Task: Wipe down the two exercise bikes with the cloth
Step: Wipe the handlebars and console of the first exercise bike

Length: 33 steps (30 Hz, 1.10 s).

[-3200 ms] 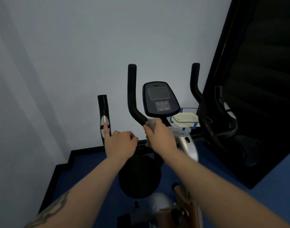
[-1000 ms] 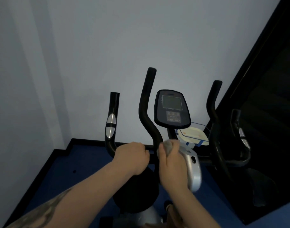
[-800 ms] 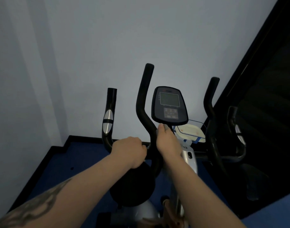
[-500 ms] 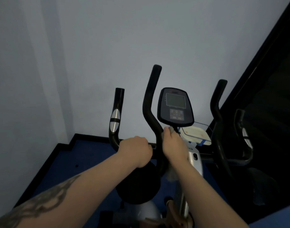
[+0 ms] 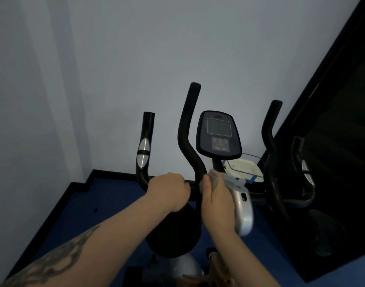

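Two hands work at the bike [image 5: 242, 206] in the head view. Its frame is black with a silver shroud below a dark console [image 5: 218, 135], and black handlebars [image 5: 187, 129] curve upward on both sides; the outer left bar carries a silver sensor patch. The left hand [image 5: 169, 191] has its fingers curled round the crossbar, a closed grip on the bar. The right hand [image 5: 215, 201] pinches a small grey cloth [image 5: 213, 179] and holds it against the stem just under the console, beside the base of the inner left bar. Most of the cloth is hidden under the fingers. The seat and lower frame are cut off at the bottom edge. Behind the stem sits a pale tray [image 5: 242, 168], partly blocked. At right, a dark mirror [image 5: 333, 141] shows a dim reflection, hard to make out.
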Each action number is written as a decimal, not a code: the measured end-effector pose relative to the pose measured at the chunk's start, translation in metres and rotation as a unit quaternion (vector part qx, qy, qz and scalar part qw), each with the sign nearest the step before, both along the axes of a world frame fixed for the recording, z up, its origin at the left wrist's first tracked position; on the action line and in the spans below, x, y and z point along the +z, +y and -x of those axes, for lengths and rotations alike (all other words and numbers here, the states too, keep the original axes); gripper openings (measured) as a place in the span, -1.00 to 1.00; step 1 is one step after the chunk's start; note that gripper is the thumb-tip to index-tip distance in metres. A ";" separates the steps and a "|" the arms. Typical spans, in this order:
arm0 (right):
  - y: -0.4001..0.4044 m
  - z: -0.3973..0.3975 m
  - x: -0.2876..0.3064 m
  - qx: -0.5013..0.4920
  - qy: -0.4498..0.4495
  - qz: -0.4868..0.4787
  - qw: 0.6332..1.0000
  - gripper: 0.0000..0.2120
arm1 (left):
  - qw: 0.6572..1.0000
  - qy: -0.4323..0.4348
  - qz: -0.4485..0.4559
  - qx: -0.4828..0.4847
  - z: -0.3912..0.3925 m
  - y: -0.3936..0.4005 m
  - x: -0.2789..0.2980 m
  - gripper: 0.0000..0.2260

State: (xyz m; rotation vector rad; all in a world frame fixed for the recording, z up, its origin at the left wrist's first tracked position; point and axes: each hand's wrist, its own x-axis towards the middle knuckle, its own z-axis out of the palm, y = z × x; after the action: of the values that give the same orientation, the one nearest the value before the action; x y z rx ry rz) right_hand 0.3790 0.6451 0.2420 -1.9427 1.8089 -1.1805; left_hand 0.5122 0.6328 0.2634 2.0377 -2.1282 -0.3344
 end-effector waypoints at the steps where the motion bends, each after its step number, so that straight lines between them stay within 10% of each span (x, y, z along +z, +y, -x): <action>1: 0.004 0.003 -0.001 0.017 -0.015 0.005 1.000 -0.66 | 1.000 -0.004 -0.002 -0.004 0.001 0.000 0.000 -0.65; 6: -0.051 -0.002 0.032 -0.019 0.092 -0.149 0.984 -0.75 | 1.000 -0.016 -0.022 -0.005 0.002 0.000 0.006 -0.69; 11: -0.011 0.000 0.008 0.005 0.104 -0.014 0.994 -0.71 | 1.000 -0.009 -0.012 -0.002 0.002 0.003 0.003 -0.66; 15: -0.062 -0.001 0.037 -0.017 0.141 -0.157 0.977 -0.74 | 0.999 -0.008 -0.034 -0.002 0.004 0.001 0.009 -0.70; 20: -0.010 0.002 0.010 -0.008 0.157 0.004 0.988 -0.78 | 1.000 -0.006 -0.021 0.001 0.001 0.003 0.004 -0.65; 27: -0.039 0.000 0.028 -0.020 0.266 -0.067 0.962 -0.80 | 1.000 -0.014 -0.018 -0.013 0.001 0.005 0.007 -0.68; 33: -0.019 0.004 0.014 -0.016 0.110 -0.052 0.992 -0.75 | 0.999 -0.018 -0.020 -0.027 0.003 0.001 0.007 -0.69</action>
State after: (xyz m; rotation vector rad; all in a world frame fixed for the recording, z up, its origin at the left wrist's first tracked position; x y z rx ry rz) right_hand 0.3751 0.6264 0.2561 -2.0588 1.9736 -0.8898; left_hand 0.5094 0.6333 0.2703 2.0249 -2.2198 -0.3527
